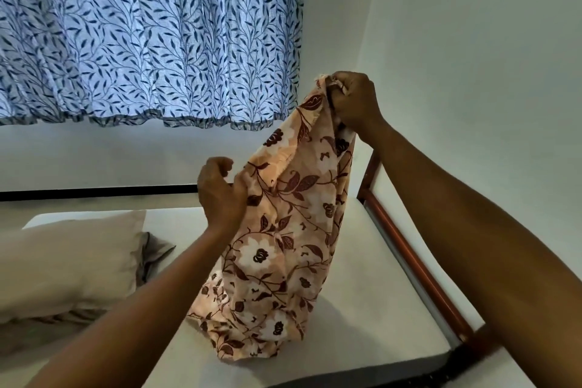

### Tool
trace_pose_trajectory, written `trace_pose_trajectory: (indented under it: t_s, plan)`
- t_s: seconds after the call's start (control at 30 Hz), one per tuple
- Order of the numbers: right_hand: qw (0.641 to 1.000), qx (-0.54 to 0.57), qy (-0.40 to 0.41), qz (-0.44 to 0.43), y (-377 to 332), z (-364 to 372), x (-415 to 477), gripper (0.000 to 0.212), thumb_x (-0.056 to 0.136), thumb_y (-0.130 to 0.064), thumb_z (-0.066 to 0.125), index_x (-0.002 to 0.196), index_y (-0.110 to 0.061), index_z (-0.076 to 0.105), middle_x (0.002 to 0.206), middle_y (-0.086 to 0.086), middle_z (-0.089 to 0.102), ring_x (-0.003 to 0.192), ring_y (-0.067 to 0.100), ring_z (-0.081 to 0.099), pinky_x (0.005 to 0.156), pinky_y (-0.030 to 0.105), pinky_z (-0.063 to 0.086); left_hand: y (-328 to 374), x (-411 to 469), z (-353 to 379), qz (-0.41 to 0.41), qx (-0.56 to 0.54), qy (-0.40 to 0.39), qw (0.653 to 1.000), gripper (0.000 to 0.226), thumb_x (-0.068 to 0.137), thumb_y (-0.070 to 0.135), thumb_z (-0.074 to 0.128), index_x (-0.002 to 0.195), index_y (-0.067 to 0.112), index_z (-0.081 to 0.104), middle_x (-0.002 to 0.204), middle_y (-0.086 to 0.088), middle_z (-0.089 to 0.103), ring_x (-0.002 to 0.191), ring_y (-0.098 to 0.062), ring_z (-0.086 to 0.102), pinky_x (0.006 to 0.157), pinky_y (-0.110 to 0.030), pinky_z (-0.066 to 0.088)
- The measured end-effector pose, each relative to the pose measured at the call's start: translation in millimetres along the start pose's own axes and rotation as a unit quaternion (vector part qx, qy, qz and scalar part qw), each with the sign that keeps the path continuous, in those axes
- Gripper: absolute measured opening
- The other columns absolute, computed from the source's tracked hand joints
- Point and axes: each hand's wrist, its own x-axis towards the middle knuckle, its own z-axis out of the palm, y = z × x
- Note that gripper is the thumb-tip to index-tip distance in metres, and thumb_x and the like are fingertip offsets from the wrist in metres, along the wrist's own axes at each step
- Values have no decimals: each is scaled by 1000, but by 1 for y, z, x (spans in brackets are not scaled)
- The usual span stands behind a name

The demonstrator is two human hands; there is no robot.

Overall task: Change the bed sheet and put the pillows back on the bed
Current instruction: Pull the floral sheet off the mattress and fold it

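Peach floral sheet (283, 246) hangs bunched, lower end resting on white mattress (362, 293); beige pillow (69, 261) lies at the left.

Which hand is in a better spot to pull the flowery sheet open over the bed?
Probably the left hand. It pinches the side edge of the flowery sheet low down, close to the mattress, while the right hand holds the bunched top up high.

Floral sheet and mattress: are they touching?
Touching. The head view shows the floral sheet with its lower end bunched on the bare mattress.
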Motion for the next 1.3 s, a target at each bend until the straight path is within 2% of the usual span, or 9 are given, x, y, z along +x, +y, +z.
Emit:
trace_pose_trajectory:
  t_s: [0.17, 0.3, 0.37, 0.57, 0.67, 0.77, 0.97, 1.13, 1.3]
  plan:
    - [1000, 1, -4, -24, -21, 12, 2, 27, 96, -23, 59, 79, -7, 72, 67, -4, 67, 61, 7, 61, 58, 24, 44, 23, -43, 19, 141, 9, -108, 984, 51, 84, 52, 75, 113, 18, 51, 106, 4, 53, 90, -9, 51, 73, -20, 49]
    - [999, -30, -4, -36, -28, 22, 4, 31, 94, -29, 59, 77, -5, 71, 70, 4, 69, 63, 20, 61, 59, 32, 46, 8, -20, 17, 31, -2, -71, 997, 17, 89, 22, 75, 103, 16, 67, 91, 1, 68, 76, -11, 63, 69, -35, 60]
    - [998, -56, -5, -22, -25, 24, 5, 34, 93, -34, 58, 76, -7, 70, 69, 3, 67, 64, 21, 61, 60, 33, 48, 0, -10, 2, 58, -3, -41, 997, 7, 92, 16, 72, 98, 12, 74, 83, -2, 72, 69, -9, 63, 65, -31, 59]
    - [993, -107, 0, 49, -12, 37, -4, 34, 93, -37, 58, 67, -15, 60, 68, 3, 61, 66, 28, 62, 59, 31, 42, -18, -5, -33, 132, 6, 32, 991, 23, 93, 0, 65, 115, 9, 66, 95, -8, 72, 78, -16, 65, 71, -30, 58]
    - [993, -103, -2, 60, -17, 47, -5, 31, 91, -34, 59, 64, -18, 57, 70, 4, 61, 67, 27, 60, 60, 28, 37, -7, -48, -35, 295, 18, -80, 952, 22, 94, 2, 61, 115, 7, 59, 96, -12, 66, 72, -14, 63, 63, -17, 56]
    - [992, -109, -15, 56, -29, 55, -3, 39, 93, -27, 60, 57, -22, 46, 66, 0, 56, 64, 24, 56, 59, 26, 33, -14, -83, -21, 378, 86, -177, 905, 18, 91, 7, 67, 108, 2, 68, 103, -15, 68, 85, -22, 69, 72, -28, 62]
    - [991, -108, -30, 67, -39, 73, -12, 29, 92, -25, 58, 66, -11, 60, 64, 2, 58, 61, 23, 58, 57, 27, 36, -13, -99, 26, 279, 92, -188, 937, 15, 97, 21, 62, 98, 8, 69, 94, -3, 65, 82, -14, 56, 68, -31, 56]
    - [991, -98, -32, 82, -49, 79, -18, 27, 87, -27, 61, 63, -14, 59, 63, -2, 58, 61, 19, 59, 53, 25, 36, -5, -91, 53, 101, 152, -176, 967, 65, 88, 76, 46, 118, 21, 61, 101, 6, 65, 90, -13, 59, 79, -28, 56]
    - [991, -98, -24, 91, -49, 78, -18, 28, 86, -31, 61, 63, -15, 59, 64, -3, 59, 61, 20, 60, 53, 25, 37, -8, -70, 61, 46, 142, -158, 976, 44, 92, 57, 53, 95, 16, 67, 77, 3, 64, 71, -19, 63, 67, -34, 58]
